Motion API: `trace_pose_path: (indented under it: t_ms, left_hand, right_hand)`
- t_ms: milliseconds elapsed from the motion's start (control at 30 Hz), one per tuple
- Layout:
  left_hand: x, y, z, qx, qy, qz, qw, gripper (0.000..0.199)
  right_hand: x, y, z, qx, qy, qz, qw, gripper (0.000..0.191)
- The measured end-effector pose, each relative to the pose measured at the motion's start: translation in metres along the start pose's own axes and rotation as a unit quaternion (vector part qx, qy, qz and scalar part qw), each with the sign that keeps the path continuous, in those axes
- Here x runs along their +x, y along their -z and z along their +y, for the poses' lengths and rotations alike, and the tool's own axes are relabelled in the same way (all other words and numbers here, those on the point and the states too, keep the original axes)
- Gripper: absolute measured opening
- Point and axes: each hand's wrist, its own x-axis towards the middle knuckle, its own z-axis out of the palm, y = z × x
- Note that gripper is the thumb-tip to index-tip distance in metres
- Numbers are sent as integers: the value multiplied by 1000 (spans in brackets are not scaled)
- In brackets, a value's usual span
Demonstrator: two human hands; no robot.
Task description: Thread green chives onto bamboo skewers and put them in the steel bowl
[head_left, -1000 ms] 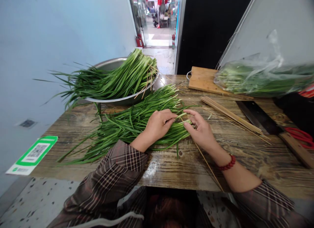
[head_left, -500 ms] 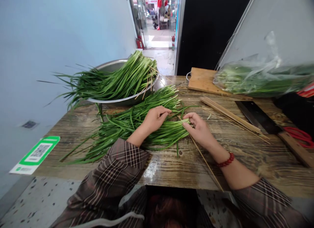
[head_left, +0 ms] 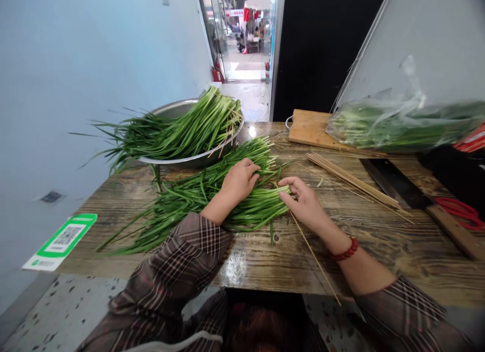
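Note:
Long green chives (head_left: 182, 205) lie on the wooden table, their pale stem ends to the right. My left hand (head_left: 239, 180) rests over them with its fingers curled together; what they hold, if anything, is hidden. At the pale ends, my right hand (head_left: 301, 198) has thumb and forefinger apart around the tips of the stems, touching them. A thin stick (head_left: 316, 258) runs from beneath the stem ends near my right hand to the table's front edge.
A metal basin (head_left: 178, 162) heaped with chives stands at the back left. Rightward are a cutting board (head_left: 308, 127), a bagged bundle of greens (head_left: 401, 124), a pile of thin sticks (head_left: 352, 180), a cleaver (head_left: 397, 183) and red-handled scissors (head_left: 460, 210). A QR card (head_left: 62, 241) lies left.
My left hand's fingers have shifted slightly left and up over the chives. My right hand stays by the stem ends. The whole view has tilted a little.

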Motion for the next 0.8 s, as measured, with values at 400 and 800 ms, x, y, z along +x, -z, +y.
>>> trace_pose_path:
  t_ms: [400, 800]
  left_hand:
    - [24, -9, 17, 81, -13, -119, 989, 12]
    - [22, 45, 6, -302, 69, 60, 949, 14]
  right_hand:
    - [2, -1, 1, 19, 25, 3, 1000, 21]
    - [1, 2, -3, 0, 41, 20, 999, 21]
